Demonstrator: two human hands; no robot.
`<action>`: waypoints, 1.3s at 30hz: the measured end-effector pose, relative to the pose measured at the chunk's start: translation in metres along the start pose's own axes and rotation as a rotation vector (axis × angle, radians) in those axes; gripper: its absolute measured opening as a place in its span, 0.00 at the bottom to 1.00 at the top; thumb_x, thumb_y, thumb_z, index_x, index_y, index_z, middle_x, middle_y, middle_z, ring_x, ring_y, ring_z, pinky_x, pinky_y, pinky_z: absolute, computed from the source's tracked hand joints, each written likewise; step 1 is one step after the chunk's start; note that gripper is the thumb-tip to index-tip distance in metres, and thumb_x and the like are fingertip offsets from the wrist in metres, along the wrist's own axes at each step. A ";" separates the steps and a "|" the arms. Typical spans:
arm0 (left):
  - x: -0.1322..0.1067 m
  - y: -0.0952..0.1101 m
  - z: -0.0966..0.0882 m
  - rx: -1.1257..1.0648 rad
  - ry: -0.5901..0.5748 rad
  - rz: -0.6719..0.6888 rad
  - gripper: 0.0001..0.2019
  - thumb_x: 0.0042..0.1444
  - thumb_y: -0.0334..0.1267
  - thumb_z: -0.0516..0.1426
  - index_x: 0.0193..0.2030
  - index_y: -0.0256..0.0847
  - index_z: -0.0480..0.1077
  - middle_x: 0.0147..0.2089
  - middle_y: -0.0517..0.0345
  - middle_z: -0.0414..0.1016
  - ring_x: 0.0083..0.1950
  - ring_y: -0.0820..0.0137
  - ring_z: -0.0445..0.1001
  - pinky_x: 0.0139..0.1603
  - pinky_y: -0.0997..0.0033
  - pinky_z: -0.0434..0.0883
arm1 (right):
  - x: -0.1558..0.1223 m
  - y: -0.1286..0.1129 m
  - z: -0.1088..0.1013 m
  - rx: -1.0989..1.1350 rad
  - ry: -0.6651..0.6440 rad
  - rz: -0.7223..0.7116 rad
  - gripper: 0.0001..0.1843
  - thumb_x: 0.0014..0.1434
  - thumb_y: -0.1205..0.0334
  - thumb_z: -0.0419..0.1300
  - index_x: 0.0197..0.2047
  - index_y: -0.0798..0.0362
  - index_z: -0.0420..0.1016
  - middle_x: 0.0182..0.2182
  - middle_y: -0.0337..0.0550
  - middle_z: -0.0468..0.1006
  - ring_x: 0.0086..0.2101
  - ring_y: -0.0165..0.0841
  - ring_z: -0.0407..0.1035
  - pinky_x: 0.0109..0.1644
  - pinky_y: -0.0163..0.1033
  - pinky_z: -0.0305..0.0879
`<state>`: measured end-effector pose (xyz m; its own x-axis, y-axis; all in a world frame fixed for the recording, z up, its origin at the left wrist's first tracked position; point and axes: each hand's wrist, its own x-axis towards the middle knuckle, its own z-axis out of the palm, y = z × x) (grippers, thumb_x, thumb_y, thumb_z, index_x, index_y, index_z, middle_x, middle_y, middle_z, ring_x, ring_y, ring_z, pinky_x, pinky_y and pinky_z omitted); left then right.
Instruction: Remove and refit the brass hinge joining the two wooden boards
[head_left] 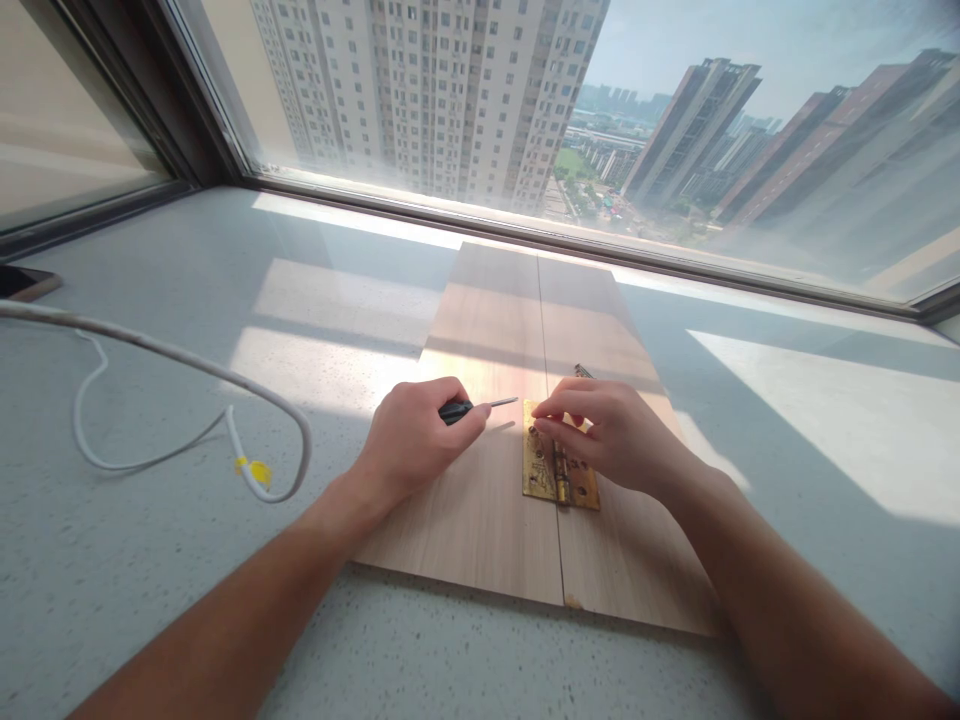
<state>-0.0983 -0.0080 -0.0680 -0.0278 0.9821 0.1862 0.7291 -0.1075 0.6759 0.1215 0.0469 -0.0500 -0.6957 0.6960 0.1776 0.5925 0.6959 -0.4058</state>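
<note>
My left hand (424, 435) is closed round the black handle of a screwdriver (454, 411), whose thin metal shaft points right toward the hinge. A brass hinge (538, 482) lies opened flat across the seam between two pale wooden boards (487, 540). Over the hinge's upper part, my right hand (611, 430) has its thumb and forefinger pinched near a hole in the left leaf. Whatever sits between those fingertips is too small to make out. Part of the right leaf is hidden beneath this hand. Just beyond its knuckles lies a small dark metal piece (583, 371), partly covered.
A white cable (277, 400) with a yellow tag (260, 472) loops over the speckled sill (187, 560) at left. A dark flat object (26, 283) lies at the far left edge. The window frame (450, 215) runs behind the boards, with tall buildings outside.
</note>
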 end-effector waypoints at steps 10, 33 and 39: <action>0.000 0.003 -0.007 -0.161 -0.054 0.007 0.04 0.50 0.34 0.53 0.28 0.40 0.68 0.22 0.64 0.66 0.25 0.74 0.63 0.26 0.74 0.60 | 0.000 0.004 0.005 -0.051 0.005 -0.017 0.09 0.60 0.59 0.57 0.33 0.53 0.77 0.29 0.41 0.75 0.29 0.29 0.66 0.32 0.35 0.57; 0.041 0.076 -0.029 0.006 -0.171 0.255 0.07 0.46 0.41 0.61 0.25 0.40 0.73 0.22 0.63 0.70 0.23 0.75 0.65 0.22 0.75 0.59 | -0.047 0.150 -0.006 0.242 0.833 0.726 0.20 0.53 0.46 0.56 0.26 0.55 0.76 0.15 0.35 0.62 0.19 0.29 0.56 0.26 0.38 0.54; 0.051 0.084 -0.034 0.050 -0.296 0.187 0.07 0.46 0.41 0.60 0.28 0.40 0.76 0.22 0.62 0.72 0.22 0.75 0.67 0.22 0.76 0.58 | -0.044 0.151 -0.006 0.265 0.831 0.723 0.17 0.52 0.49 0.59 0.24 0.55 0.77 0.15 0.35 0.65 0.21 0.29 0.59 0.29 0.37 0.55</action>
<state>-0.0614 0.0282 0.0225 0.3035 0.9491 0.0839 0.7358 -0.2894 0.6123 0.2445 0.1220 -0.1134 0.3185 0.8905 0.3249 0.5731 0.0922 -0.8143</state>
